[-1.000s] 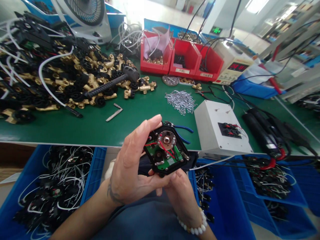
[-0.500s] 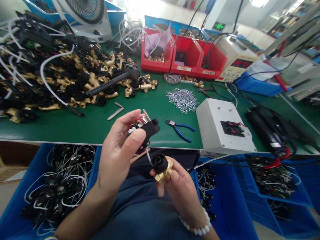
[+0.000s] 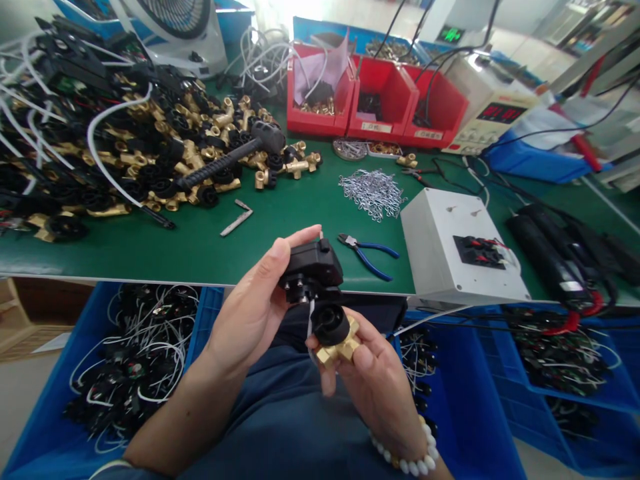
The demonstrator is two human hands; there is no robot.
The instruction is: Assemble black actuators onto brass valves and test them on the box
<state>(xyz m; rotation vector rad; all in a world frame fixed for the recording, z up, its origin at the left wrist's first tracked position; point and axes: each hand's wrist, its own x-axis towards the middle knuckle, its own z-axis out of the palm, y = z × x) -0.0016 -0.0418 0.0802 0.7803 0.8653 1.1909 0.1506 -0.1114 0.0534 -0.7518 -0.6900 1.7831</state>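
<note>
Turned since the earlier frame: black box [image 3: 315,262], gripped by left hand [image 3: 245,320], just above brass fitting [image 3: 345,348], pinched in right hand [image 3: 383,377], black cap [image 3: 341,327] upward.

A factory-like assembly workshop, with a green workbench [image 3: 200,257], heaped brass fittings [image 3: 190,157] and red parts bins [image 3: 383,113].

glossy blue plastic-looking grips on the pliers [image 3: 376,259] beyond my hands, matt black plastic housing [image 3: 316,262] in my left hand [image 3: 253,303], bright smooth brass-coloured metal fitting [image 3: 339,345] in my right [image 3: 373,370]
</note>
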